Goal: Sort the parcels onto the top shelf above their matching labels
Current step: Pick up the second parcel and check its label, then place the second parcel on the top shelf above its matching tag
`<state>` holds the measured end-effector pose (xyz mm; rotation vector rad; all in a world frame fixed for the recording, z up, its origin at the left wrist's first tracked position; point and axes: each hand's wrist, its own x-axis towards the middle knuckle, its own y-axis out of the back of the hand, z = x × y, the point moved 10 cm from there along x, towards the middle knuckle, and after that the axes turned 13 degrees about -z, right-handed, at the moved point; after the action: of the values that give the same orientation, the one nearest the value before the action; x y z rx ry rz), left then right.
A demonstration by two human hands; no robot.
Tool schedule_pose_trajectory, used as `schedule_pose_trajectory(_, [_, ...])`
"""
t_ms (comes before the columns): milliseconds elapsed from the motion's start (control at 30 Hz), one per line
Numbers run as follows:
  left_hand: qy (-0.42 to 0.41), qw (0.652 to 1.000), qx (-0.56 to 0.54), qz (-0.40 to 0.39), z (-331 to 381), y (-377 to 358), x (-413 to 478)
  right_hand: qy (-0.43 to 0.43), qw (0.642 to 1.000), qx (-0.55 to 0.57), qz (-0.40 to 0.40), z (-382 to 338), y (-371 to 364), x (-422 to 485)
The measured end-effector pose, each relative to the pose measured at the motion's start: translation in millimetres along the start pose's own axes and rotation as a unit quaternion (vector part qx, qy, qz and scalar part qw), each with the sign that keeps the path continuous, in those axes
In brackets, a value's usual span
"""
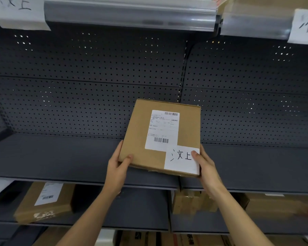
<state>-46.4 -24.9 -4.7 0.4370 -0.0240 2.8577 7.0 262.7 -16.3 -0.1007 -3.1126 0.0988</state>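
A flat brown cardboard parcel [142, 135] is held up in front of the dark shelving, tilted face-up toward me. It carries a white shipping label with barcodes and a white handwritten tag [181, 159] at its near right corner. My left hand [118, 167] grips its near left corner, thumb on top. My right hand [205, 167] grips the near right corner, thumb on the tag. At the top left hangs a white shelf label [16, 13] with similar handwriting. Another white label [305, 26] hangs at the top right.
A grey top-shelf rail [130, 15] runs across the top. Below it is a dark perforated back panel [89, 68] and a bare dark shelf [52, 157]. On the lower shelf lie a brown parcel [43, 203] at left, a taped box [194, 203] and another box [280, 205].
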Motion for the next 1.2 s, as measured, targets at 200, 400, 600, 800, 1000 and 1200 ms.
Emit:
schedule_pose_trajectory(200, [-0.001, 1.0, 0.011, -0.007, -5, -1, -9, 0.028, 0.999, -0.04, 0.022, -11, -10, -14])
schedule_pose_trajectory(400, [-0.04, 0.999, 0.0, 0.023, 11, 6, -39, 0.108, 0.99, -0.078, 0.033, -29, -23, -40])
schedule_pose_trajectory(600, [-0.108, 0.991, 0.025, 0.072, 47, 29, -81, 0.181, 0.978, -0.098, 0.018, -51, -53, -66])
schedule_pose_trajectory(800, [-0.156, 0.979, 0.044, 0.122, 85, 59, -121, 0.239, 0.966, -0.092, -0.014, -71, -88, -90])
schedule_pose_trajectory(1000, [-0.214, 0.96, 0.07, 0.166, 125, 84, -162, 0.306, 0.949, -0.067, -0.028, -100, -122, -120])
schedule_pose_trajectory(1200, [-0.257, 0.947, 0.099, 0.164, 188, 113, -161, 0.374, 0.924, -0.072, -0.034, -169, -156, -130])
